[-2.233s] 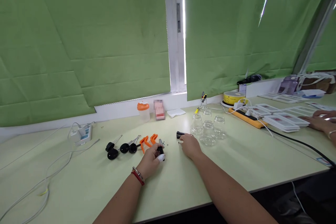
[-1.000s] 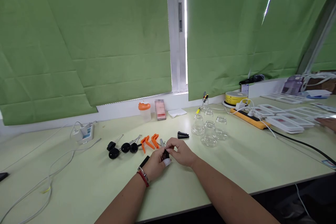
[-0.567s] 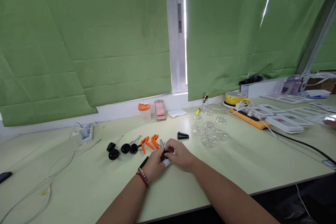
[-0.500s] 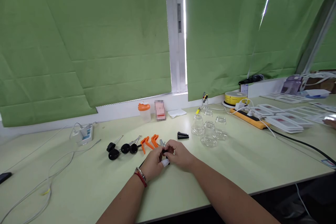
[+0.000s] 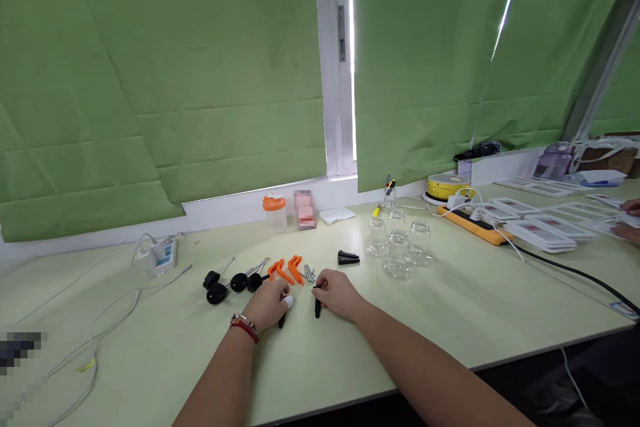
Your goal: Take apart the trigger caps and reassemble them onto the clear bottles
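My left hand [image 5: 269, 305], with a white wrap on one finger, is closed around a small black stick-like piece [image 5: 283, 320]; one end pokes out below the fingers. To its right, my right hand [image 5: 339, 293] pinches a short black rod-shaped piece [image 5: 318, 308], pointing down toward the table. I cannot make out the exact kind of either. Beyond the hands lie orange angled parts [image 5: 296, 269], a few silver screws [image 5: 309, 273] and several black round knobs with metal rods [image 5: 239, 281]. Two black toothed pieces [image 5: 348, 257] rest past my right hand.
Clear glass jars [image 5: 399, 257] stand at the right, near an orange power strip [image 5: 475, 225] and stacked white panels [image 5: 543, 233]. An orange-lidded cup [image 5: 275, 212] is by the wall. White cables [image 5: 95, 347] run across the left. Another person's hands [image 5: 627, 230] show at the far right.
My hands have moved apart, the left one going left and nearer, each with a black piece. The silver screws are now uncovered. The other person's hands show more at the right edge.
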The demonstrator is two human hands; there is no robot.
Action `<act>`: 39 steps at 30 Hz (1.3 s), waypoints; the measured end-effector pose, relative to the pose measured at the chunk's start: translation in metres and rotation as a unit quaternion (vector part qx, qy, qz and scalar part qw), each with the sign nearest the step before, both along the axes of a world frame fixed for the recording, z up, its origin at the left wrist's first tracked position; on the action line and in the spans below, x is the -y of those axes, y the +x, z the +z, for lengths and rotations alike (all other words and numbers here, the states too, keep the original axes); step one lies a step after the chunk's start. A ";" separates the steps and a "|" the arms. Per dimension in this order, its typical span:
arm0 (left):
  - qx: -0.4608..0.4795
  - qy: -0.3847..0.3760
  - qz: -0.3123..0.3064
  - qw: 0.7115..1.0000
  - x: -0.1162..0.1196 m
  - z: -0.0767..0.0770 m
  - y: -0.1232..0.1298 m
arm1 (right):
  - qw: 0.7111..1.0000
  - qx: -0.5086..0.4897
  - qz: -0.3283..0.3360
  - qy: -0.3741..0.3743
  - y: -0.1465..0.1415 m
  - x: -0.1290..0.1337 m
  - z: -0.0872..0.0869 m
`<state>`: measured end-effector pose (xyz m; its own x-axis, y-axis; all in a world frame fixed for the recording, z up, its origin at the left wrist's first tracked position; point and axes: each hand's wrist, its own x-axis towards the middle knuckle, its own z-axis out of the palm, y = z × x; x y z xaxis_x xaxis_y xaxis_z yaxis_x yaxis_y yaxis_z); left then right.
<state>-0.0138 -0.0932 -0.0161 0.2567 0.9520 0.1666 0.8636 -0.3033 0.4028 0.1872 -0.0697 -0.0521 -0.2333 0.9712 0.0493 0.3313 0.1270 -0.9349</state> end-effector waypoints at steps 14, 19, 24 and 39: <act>-0.049 0.023 0.002 0.999 0.001 -0.003 0.033 | 0.984 0.111 0.015 0.142 -0.010 0.002 0.004; -0.083 0.038 0.045 0.995 0.002 -0.003 0.037 | 0.983 0.107 0.017 0.151 -0.009 0.004 0.005; -0.108 0.067 0.052 0.990 0.007 0.003 0.039 | 0.987 0.074 0.055 0.130 -0.009 0.001 -0.002; 0.039 0.020 -0.170 0.984 0.007 -0.013 0.039 | 0.948 0.251 -0.147 0.129 0.071 -0.041 0.008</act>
